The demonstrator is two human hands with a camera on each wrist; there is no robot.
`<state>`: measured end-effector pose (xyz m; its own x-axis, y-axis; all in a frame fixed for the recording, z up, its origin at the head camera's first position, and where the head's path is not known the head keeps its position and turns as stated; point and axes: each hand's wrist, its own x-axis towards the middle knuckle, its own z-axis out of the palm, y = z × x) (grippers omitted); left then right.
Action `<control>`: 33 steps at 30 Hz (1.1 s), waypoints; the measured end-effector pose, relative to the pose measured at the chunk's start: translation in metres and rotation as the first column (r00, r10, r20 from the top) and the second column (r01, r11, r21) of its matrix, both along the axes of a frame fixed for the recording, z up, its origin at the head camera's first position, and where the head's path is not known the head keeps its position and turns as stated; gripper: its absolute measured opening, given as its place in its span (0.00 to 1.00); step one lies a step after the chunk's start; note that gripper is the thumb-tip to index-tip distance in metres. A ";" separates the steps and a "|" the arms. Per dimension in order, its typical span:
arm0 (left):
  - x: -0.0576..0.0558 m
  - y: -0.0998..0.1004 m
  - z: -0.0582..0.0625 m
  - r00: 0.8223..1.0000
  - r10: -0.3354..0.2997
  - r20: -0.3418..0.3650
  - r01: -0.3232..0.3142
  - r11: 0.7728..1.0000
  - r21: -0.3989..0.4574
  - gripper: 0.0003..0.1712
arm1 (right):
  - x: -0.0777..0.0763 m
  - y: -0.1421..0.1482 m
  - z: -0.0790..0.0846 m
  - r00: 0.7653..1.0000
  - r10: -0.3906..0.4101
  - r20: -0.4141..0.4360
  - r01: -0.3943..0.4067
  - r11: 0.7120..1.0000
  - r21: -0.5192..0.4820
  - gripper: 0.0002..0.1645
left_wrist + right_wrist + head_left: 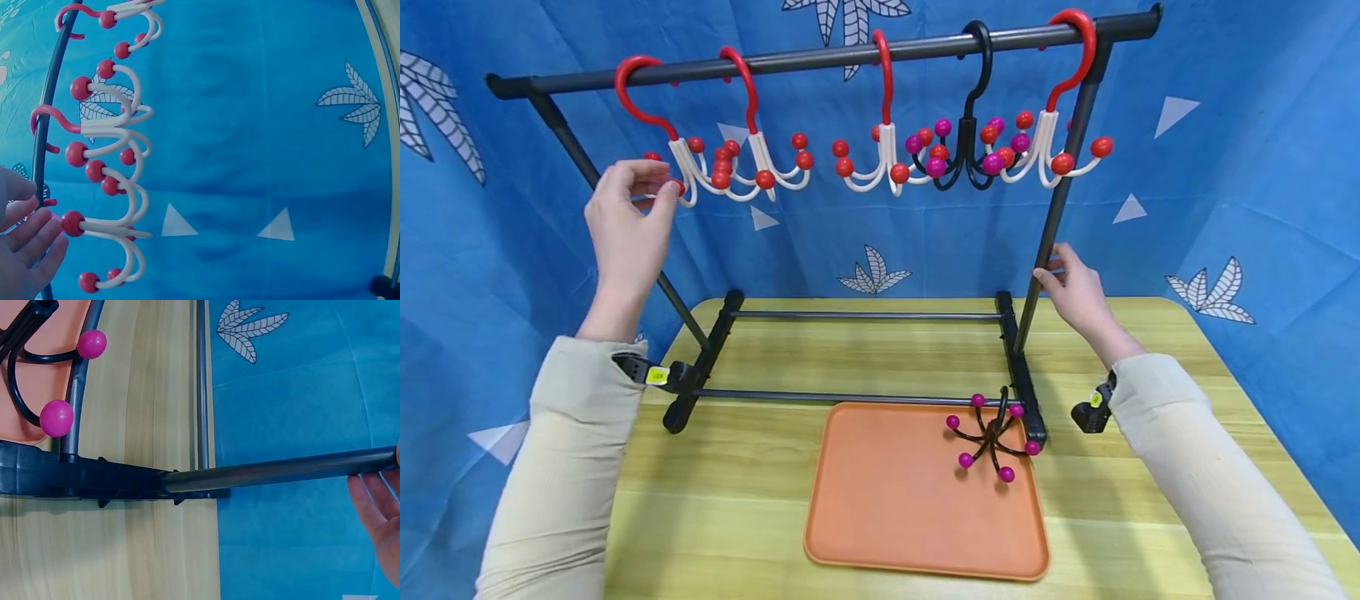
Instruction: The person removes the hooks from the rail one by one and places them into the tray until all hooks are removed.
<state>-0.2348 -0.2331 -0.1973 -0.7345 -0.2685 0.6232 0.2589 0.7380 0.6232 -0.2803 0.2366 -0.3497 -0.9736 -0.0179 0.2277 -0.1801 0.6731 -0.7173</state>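
My left hand [628, 217] is raised beside the leftmost red-and-white multi-prong hanger [681, 158], which hangs by its red hook from the rack's top bar [820, 58]. Its fingers are loosely bent; in the left wrist view the fingertips come right up to one red ball tip [72, 223]. My right hand [1078, 287] grips the rack's right post [1041, 250] about midway up, thumb on one side and fingers on the other. A black multi-prong hanger with magenta balls [992, 433] sits on the orange tray [895, 500], prongs spread and hook up.
Several more red-and-white hangers [887, 150] and one black hanger [967, 133] hang along the bar, some overlapping at the right. The rack's black feet [1022, 400] and lower rods [857, 393] stand on the wooden table [730, 500]. Blue patterned cloth [1247, 167] forms the backdrop.
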 end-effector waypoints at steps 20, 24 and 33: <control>-0.039 0.000 0.060 0.989 -0.068 0.135 0.016 0.935 0.354 0.30 | 0.001 -0.001 0.004 0.999 -0.002 0.036 0.001 1.000 0.011 0.24; -0.045 0.001 0.065 0.991 -0.047 0.128 -0.006 0.923 0.385 0.26 | 0.002 -0.001 0.004 0.999 -0.002 0.045 0.001 1.000 0.012 0.25; -0.048 0.007 0.072 0.995 0.024 0.096 -0.054 0.945 0.324 0.19 | 0.003 0.001 0.004 0.999 -0.002 0.043 0.002 1.000 0.014 0.27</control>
